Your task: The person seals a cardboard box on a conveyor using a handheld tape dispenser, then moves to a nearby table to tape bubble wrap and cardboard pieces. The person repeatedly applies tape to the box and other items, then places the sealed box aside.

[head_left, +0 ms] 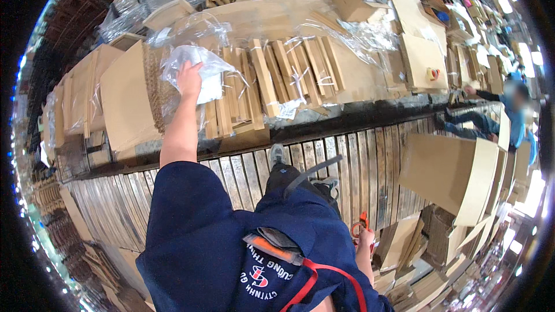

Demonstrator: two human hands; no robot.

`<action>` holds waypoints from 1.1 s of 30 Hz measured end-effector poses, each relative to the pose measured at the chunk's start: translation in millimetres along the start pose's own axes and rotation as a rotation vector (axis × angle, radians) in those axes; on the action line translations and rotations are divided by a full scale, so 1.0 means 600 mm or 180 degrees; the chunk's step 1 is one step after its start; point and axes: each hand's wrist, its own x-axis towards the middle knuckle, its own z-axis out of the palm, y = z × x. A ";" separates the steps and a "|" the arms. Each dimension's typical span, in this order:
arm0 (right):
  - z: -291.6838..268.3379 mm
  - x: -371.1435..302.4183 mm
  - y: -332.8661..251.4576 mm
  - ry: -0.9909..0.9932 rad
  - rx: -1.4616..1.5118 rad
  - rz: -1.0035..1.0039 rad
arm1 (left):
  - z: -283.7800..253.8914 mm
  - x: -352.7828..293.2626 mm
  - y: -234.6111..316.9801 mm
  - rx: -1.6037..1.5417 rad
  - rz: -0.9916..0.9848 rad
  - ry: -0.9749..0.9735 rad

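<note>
My left hand (pixel 189 78) reaches forward and grips a crumpled clear plastic bag (pixel 193 58), its fingers closed on the film. Under and beside the bag lie bundles of long wooden slats (pixel 274 75), side by side on the cardboard-covered bench. Just left of the bag stands a strip of corrugated cardboard (pixel 151 84). Low at my right side, my right hand (pixel 365 238) is closed round an orange-red tool (pixel 363 219) with a round loop; its exact kind is unclear.
Cardboard sheets (pixel 122 95) lean at the bench's left. A red and yellow tape roll (pixel 432 73) sits on a carton at the right. Large cardboard boxes (pixel 442 167) stand on the slatted floor (pixel 370 162). Further right sits another person (pixel 511 110) in blue.
</note>
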 end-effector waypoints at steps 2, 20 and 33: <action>0.027 0.004 -0.025 -0.0090 -0.0363 0.0086 | -0.016 -0.013 -0.012 -0.0386 -0.0204 0.0344; 0.052 0.118 -0.096 -0.0678 -0.0617 -0.0278 | 0.000 -0.307 0.395 -0.2965 -0.2040 -0.2354; 0.031 0.375 -0.192 -0.1491 0.2966 -0.0227 | -0.020 -0.283 0.691 -0.5089 -0.1897 -0.3891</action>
